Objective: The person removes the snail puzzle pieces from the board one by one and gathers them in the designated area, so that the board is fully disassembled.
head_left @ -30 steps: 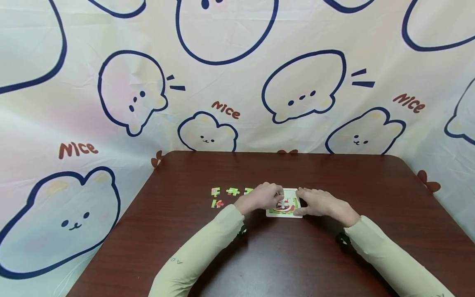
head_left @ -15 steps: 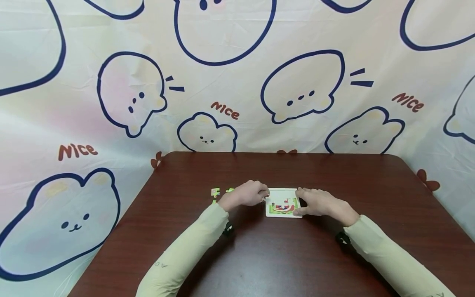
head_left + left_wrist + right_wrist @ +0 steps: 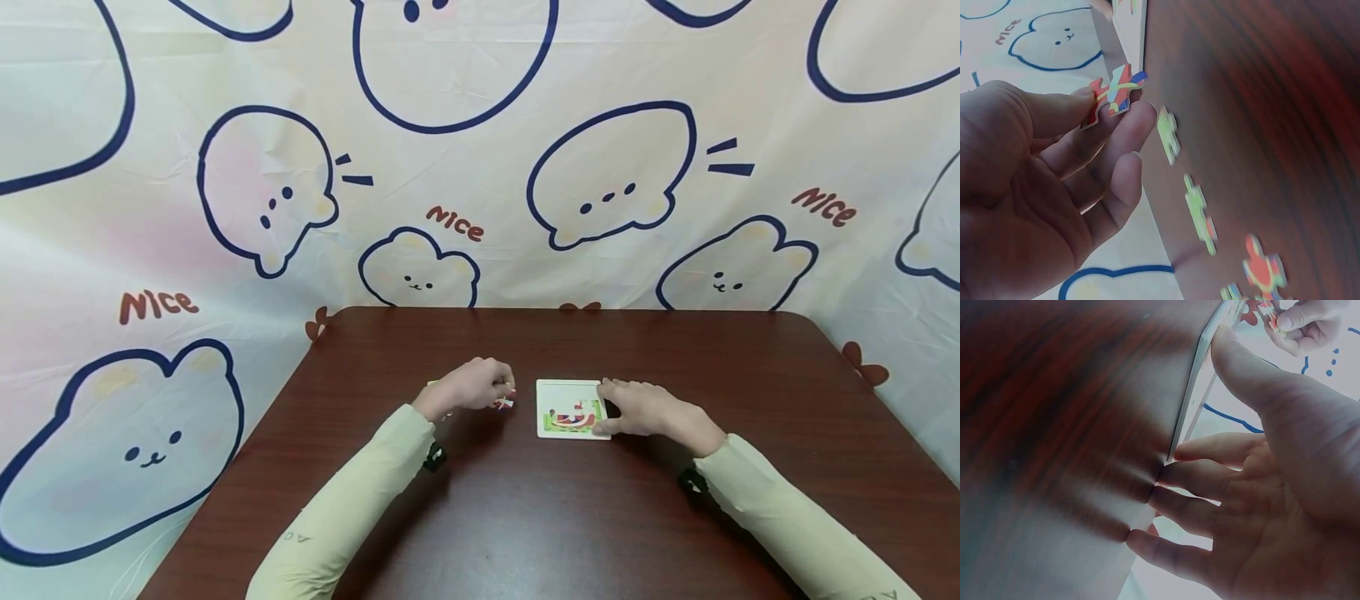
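Note:
My left hand (image 3: 472, 385) pinches a red, blue and white puzzle piece (image 3: 1113, 94) between thumb and fingertips, left of the puzzle tray. The white-bordered puzzle tray (image 3: 558, 393) lies flat on the table, with joined picture pieces (image 3: 573, 418) along its near part and bare white behind them. At its right edge rests my right hand (image 3: 648, 410), thumb and forefinger spread along the border. The other right fingers reach out fairly straight, their tips down at the table (image 3: 1072, 425). In the left wrist view, a green puzzle piece (image 3: 1197, 209) and a red one (image 3: 1263, 269) lie below the held piece.
Several loose puzzle pieces lie left of the tray, mostly hidden by the left hand in the head view. The dark brown table (image 3: 525, 517) meets a cartoon-printed cloth (image 3: 510, 167) along its back and sides.
My left hand has moved leftward from over the tray, carrying the puzzle piece out, and now hangs near the loose pieces. The right hand and the tray have stayed in place.

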The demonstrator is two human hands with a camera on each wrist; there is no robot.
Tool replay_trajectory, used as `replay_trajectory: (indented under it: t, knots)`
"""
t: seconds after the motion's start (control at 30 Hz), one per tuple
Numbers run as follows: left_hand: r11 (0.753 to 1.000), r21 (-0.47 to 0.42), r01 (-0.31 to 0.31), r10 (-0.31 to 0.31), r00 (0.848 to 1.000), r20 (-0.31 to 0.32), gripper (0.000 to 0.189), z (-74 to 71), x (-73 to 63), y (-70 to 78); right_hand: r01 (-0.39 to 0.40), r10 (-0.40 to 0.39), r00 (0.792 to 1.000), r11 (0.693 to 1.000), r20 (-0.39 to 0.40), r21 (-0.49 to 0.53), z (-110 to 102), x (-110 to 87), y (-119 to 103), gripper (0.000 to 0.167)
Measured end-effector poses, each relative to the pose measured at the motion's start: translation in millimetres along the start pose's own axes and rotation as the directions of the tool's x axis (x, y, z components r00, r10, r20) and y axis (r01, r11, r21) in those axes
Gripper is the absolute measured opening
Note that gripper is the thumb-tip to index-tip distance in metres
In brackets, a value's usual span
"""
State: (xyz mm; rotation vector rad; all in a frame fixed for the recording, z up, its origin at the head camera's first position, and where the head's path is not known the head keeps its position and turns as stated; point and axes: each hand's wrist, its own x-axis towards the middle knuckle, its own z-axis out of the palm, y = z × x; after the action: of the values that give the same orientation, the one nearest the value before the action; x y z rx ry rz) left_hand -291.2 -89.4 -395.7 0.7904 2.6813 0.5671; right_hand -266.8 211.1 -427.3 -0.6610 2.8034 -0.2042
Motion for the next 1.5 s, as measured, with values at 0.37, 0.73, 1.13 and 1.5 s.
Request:
replay_trajectory:
  t: [0.37, 0.73, 1.13, 1.5]
  knots:
    - [0.999, -0.026, 0.036, -0.035, 0.998, 0.047, 0.015, -8.9, -12.9, -21.5, 0.008, -0.008, 1.0, 1.0, -0.002, -0.003, 0, -0.8, 0, 0.067]
    - [0.992, -0.052, 0.117, -0.112, 0.988, 0.103, 0.008, -8.5, -14.2, -34.0, 0.013, -0.013, 1.0, 1.0, -0.011, 0.005, -1, 0.5, 1, 0.051]
    - [0.989, -0.009, 0.147, -0.146, 0.985, 0.092, 0.005, -4.2, -18.9, -39.0, 0.016, -0.016, 1.0, 1.0, -0.015, -0.004, -2, 1.0, 0, 0.052]
    - [0.987, -0.015, 0.162, -0.161, 0.983, 0.085, 0.005, -2.1, -24.9, -40.8, 0.014, -0.014, 1.0, 1.0, -0.005, -0.008, -1, 0.5, -1, 0.056]
